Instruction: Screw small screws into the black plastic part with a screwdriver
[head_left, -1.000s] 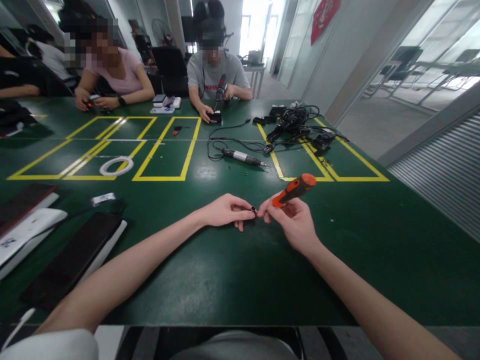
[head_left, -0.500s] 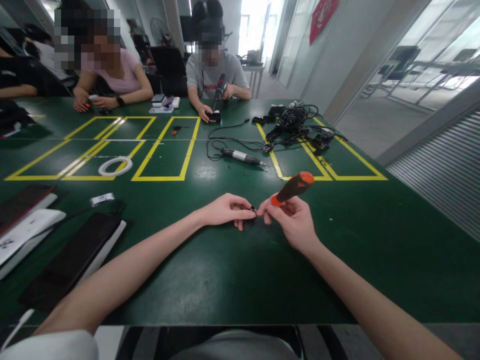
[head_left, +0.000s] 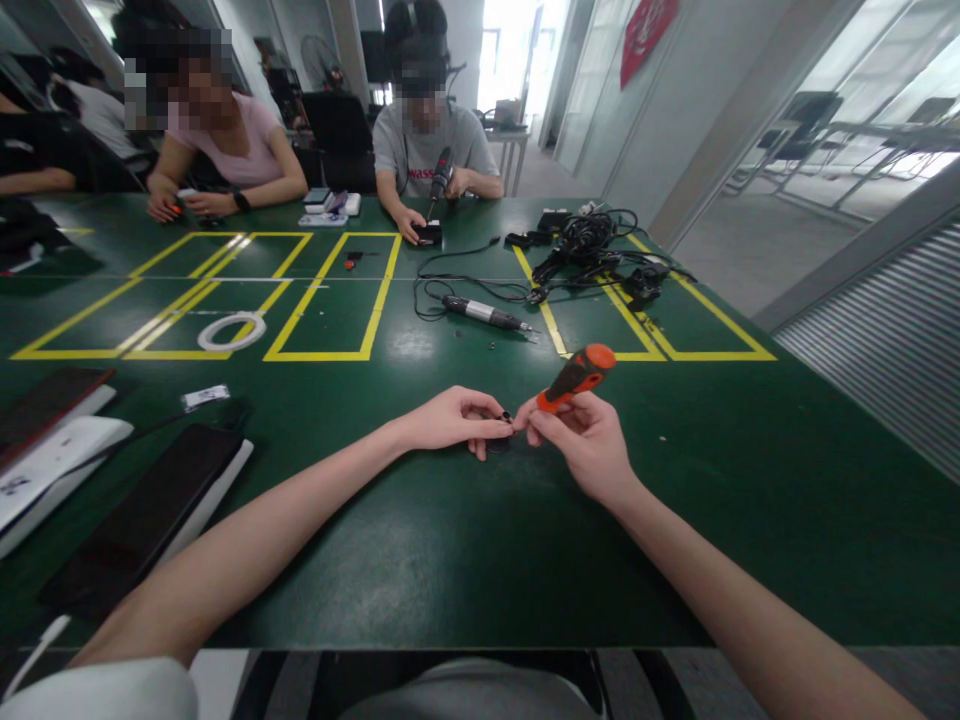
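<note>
My left hand (head_left: 461, 420) pinches a small dark part (head_left: 506, 416) just above the green table; most of it is hidden by the fingers, so its kind does not show. My right hand (head_left: 585, 430) is closed on a screwdriver (head_left: 576, 378) with a black and orange handle, tilted with its butt up and to the right. The shaft and tip are covered by my right fingers, which nearly meet the left fingertips at the dark part.
An electric screwdriver (head_left: 486, 313) with a cord lies ahead. Tangled black cables (head_left: 589, 245) sit at the far right. A white ring (head_left: 231, 331) lies left, near several phone-like devices (head_left: 150, 510). Across the green table (head_left: 420, 560), a co-worker (head_left: 431, 150) holds a power tool.
The screwdriver's handle has swung slightly to the left in my right hand. My left hand stays in place with the dark part.
</note>
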